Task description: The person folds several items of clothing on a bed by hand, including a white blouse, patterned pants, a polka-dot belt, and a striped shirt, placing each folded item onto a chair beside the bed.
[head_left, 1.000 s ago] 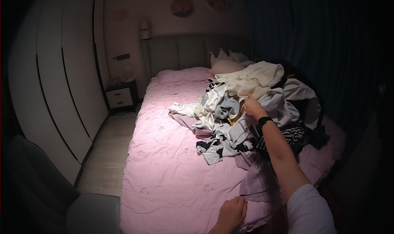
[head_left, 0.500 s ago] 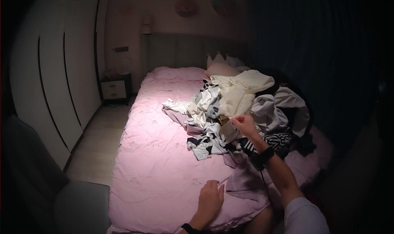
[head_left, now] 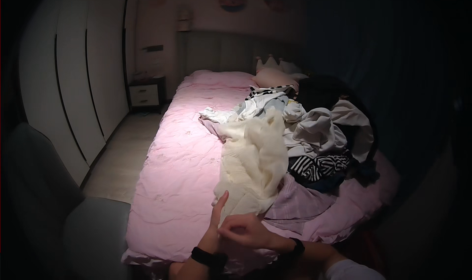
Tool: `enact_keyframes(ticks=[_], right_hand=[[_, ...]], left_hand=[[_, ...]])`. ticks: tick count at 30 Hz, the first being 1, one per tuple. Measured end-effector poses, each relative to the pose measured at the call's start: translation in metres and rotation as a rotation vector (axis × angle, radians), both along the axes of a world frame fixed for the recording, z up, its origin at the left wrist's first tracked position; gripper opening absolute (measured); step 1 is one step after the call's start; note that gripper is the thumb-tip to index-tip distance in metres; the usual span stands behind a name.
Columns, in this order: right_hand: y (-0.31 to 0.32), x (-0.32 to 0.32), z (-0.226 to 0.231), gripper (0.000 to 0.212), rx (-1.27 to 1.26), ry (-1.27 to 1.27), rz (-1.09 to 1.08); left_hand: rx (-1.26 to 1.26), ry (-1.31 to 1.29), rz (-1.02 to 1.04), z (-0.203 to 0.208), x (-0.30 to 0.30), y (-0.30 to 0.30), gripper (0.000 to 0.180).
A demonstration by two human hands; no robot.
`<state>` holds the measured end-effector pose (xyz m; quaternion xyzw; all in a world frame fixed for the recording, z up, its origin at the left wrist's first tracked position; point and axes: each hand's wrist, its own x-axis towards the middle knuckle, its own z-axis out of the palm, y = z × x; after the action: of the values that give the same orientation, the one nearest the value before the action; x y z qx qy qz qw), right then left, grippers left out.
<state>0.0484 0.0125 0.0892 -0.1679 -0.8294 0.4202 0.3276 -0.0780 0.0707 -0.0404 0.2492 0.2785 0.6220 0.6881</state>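
A cream-coloured garment (head_left: 253, 157) stretches from the clothes pile toward me across the pink quilt. Its near end reaches my hands at the front of the bed. My right hand (head_left: 250, 232) is closed in a pinch at this end, though the bit of cloth between its fingers is mostly hidden. Close beside it on the left is my left hand (head_left: 214, 228), turned edge-on with a finger stretched up against the garment's edge. A lilac garment (head_left: 302, 204) lies just right of the cream one.
The heaped clothes include a white garment (head_left: 317, 132) and a black-and-white striped one (head_left: 319, 166). Beneath is the pink quilt (head_left: 172, 177). A pink crown-shaped cushion (head_left: 273, 76) sits near the headboard (head_left: 211, 51). A grey chair (head_left: 96, 231) stands left, with a wardrobe (head_left: 71, 69) and nightstand (head_left: 144, 96) beyond.
My right hand has drawn the cream garment off the top of the pile toward me, down to the bed's front. My hands have come together, and the view has shifted slightly.
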Motion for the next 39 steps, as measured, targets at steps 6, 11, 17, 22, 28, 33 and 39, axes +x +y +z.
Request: enact_keyframes(ticks=[6, 11, 17, 22, 28, 33, 39], right_hand=[[0.012, 0.011, 0.028, 0.024, 0.194, -0.100, 0.021], [0.031, 0.064, 0.046, 0.018, 0.117, -0.216, -0.174], [-0.003, 0.139, 0.084, 0.015, 0.053, -0.324, -0.376], [-0.071, 0.171, 0.121, 0.023, 0.017, -0.514, -0.427], [-0.148, 0.156, 0.166, 0.032, 0.171, -0.719, -0.132], [-0.148, 0.127, 0.157, 0.040, 0.077, -0.449, -0.084], [-0.042, 0.088, 0.082, 0.030, -0.106, -0.046, -0.164]], left_hand=[[0.300, 0.055, 0.274, 0.072, 0.000, -0.048, 0.036], [0.006, 0.190, 0.379, 0.052, -0.005, -0.013, 0.034], [0.103, 0.281, 0.469, 0.055, -0.009, -0.006, 0.032], [0.110, 0.285, 0.476, 0.074, -0.013, -0.016, 0.033], [0.124, 0.459, 0.496, 0.084, -0.023, -0.031, 0.033], [0.118, 0.314, 0.456, 0.078, -0.024, -0.019, 0.032], [0.026, 0.005, 0.497, 0.095, -0.074, -0.009, 0.034]])
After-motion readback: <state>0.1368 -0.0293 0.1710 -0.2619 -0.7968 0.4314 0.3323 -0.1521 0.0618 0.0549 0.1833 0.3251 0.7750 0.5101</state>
